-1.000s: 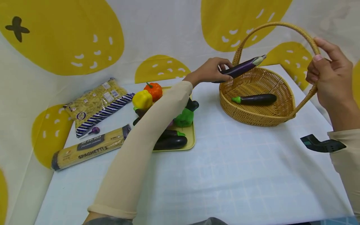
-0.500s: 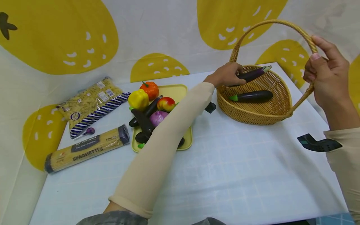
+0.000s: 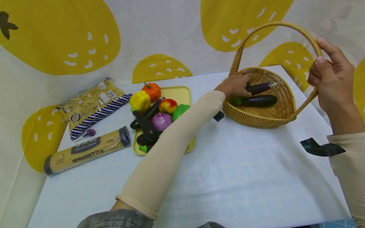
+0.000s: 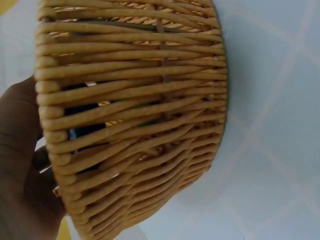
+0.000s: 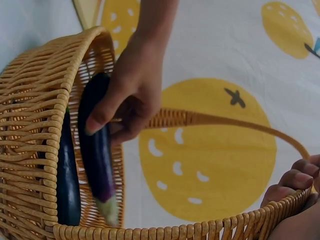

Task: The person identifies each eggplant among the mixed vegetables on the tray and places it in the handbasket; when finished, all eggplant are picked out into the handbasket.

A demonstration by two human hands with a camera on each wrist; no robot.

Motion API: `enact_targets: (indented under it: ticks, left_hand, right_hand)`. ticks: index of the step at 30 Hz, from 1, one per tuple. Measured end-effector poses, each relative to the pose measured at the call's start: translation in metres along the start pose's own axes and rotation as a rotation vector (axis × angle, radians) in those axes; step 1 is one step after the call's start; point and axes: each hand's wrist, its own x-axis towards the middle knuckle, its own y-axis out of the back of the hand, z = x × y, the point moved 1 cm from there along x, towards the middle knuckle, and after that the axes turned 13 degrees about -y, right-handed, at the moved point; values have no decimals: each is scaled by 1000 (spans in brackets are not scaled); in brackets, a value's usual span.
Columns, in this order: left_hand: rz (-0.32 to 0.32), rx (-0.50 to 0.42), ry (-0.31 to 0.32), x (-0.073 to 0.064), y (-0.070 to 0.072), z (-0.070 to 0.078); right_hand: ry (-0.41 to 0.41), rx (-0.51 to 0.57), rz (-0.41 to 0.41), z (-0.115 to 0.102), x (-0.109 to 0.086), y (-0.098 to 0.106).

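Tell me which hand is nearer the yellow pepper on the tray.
Left. The left hand grips an eggplant inside the basket, right of the yellow pepper; the right hand holds the basket handle, farther right.

You see a tan woven basket (image 3: 263, 118), two dark purple eggplants (image 3: 258, 88) with pale and green caps, a pale blue checked surface (image 3: 242, 171), and yellow-blotched white walls (image 3: 159, 28).
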Motion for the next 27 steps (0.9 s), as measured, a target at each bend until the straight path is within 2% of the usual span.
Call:
enact_targets:
  ticks: [4, 7, 11, 13, 19, 27]
  left_hand:
    - [-27, 23, 16, 1, -5, -1]
    - [-19, 9, 15, 0, -4, -3]
    - [45, -57, -39, -8, 1, -6]
    - [87, -99, -98, -14, 5, -7]
    - [155, -168, -267, -43, 18, -10]
    - [203, -166, -320, -93, 24, -29]
  right_hand:
    - [-6, -16, 20, 1, -1, 1]
    - [-7, -46, 41, 1, -2, 2]
    - [1, -73, 57, 0, -1, 2]
    - [4, -78, 61, 0, -1, 3]
    - [-11, -128, 106, -2, 1, 5]
    - [-45, -116, 108, 0, 1, 7]
